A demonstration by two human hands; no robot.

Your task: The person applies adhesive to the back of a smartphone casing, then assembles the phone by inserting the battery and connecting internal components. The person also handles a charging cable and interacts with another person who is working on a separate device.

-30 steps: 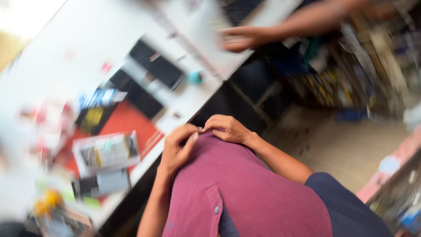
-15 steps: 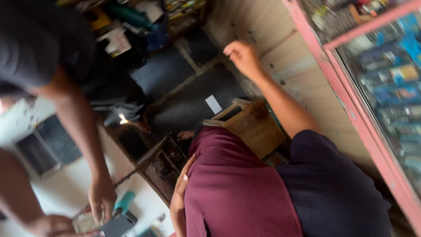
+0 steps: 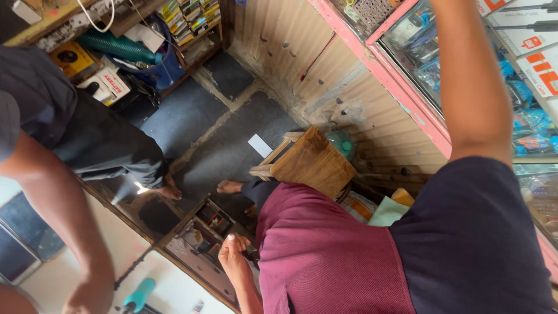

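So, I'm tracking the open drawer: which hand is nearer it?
Left. The left hand sits at the edge of the open drawer; the right arm is raised along the glass display case, hand out of frame.

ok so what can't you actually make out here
All in the head view:
- Right hand: cut off by the top edge; only the raised arm shows.
- Left hand: grip unclear, fingers curl away by the drawer.
- Drawer contents: too small and dim.
- Other person's hand: cut by the bottom edge.
- Teal thing: partly cut off, kind unclear.
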